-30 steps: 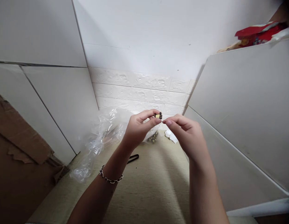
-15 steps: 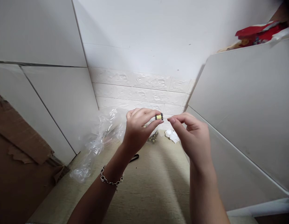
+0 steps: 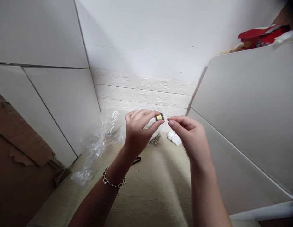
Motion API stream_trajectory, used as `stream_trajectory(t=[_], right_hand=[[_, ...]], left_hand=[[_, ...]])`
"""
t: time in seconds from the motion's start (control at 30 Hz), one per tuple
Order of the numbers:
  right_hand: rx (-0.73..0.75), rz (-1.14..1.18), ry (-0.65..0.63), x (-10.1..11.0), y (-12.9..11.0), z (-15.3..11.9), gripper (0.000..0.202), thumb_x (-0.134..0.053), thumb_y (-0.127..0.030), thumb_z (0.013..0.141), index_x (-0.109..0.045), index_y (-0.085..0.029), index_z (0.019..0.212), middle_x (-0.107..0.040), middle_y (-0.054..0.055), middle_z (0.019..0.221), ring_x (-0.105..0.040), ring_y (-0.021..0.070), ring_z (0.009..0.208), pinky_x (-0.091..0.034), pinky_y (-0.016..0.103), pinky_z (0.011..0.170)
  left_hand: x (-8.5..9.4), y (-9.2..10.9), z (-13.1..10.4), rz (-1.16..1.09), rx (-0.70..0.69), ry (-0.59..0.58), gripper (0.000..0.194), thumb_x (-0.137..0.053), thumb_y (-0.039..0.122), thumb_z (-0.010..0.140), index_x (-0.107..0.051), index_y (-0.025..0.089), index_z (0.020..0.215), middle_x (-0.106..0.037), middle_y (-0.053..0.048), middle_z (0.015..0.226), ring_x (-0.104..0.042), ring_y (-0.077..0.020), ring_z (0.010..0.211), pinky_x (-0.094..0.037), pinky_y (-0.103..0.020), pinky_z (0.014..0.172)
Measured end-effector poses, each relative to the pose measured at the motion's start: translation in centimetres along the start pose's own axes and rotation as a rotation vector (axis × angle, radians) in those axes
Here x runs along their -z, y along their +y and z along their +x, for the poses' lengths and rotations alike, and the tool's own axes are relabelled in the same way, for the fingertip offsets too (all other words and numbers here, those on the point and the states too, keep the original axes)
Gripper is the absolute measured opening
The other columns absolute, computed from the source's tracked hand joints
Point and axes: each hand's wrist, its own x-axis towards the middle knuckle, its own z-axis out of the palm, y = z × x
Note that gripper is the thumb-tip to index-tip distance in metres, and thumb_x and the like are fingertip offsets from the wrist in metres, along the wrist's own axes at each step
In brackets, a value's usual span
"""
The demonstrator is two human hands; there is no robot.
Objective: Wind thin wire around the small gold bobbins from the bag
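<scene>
Yellow and black in colour, a small part with thin pins is held up in the middle of the scene, above the far portion of a pale surface. The left hand has thumb and finger clamped on it, the finger along its upper edge and the thumb along its lower edge. The right hand lies just to the right, apart from the part; its thumb and index fingertips are close together, and whether they touch or pinch something tiny cannot be told. A chain bracelet circles the left wrist. Behind the hands, a heap of small yellow and dark pieces rests on the far side, with crumpled white paper to its right. Clear plastic lies in folds on the left. A narrow black object is partly hidden by the left forearm. White brick-patterned panelling forms the far wall's lower part. Brown cardboard stands at the near left; a red packet sits on top of a grey cabinet at right.
</scene>
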Motion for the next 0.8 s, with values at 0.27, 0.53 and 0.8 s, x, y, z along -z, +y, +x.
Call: stream_trajectory(t=[0.27, 0.53, 0.8], right_hand=[[0.028, 0.139, 0.02, -0.9, 0.3, 0.1, 0.014, -0.064, -0.035, 0.066, -0.066, -0.022, 0.072, -0.065, -0.001, 0.071, -0.056, 0.0131, 0.07, -0.044, 0.028, 0.066], [0.041, 0.204, 0.063, -1.4, 0.4, 0.0, 0.011, -0.065, -0.033, 0.065, -0.066, -0.023, 0.071, -0.065, -0.002, 0.069, -0.056, 0.012, 0.068, -0.045, 0.027, 0.065], [0.041, 0.203, 0.078, -1.7, 0.5, 0.1, 0.012, -0.064, -0.034, 0.065, -0.065, -0.022, 0.069, -0.063, -0.001, 0.067, -0.057, 0.0124, 0.068, -0.045, 0.028, 0.066]], left_hand=[[-0.2, 0.1, -0.1, 0.024, -0.005, 0.003, 0.012, -0.059, 0.033, 0.073, -0.061, 0.023, 0.079, -0.067, 0.001, 0.08, -0.059, -0.0152, 0.076, -0.033, -0.034, 0.079], [-0.3, 0.2, -0.1, 0.034, 0.002, -0.001, 0.012, -0.058, 0.035, 0.073, -0.061, 0.024, 0.079, -0.067, 0.0, 0.08, -0.059, -0.0154, 0.077, -0.034, -0.034, 0.078], [-0.4, 0.2, -0.3, 0.03, -0.008, 0.01, 0.011, -0.059, 0.034, 0.073, -0.061, 0.024, 0.079, -0.067, 0.0, 0.08, -0.059, -0.0155, 0.076, -0.033, -0.034, 0.078]])
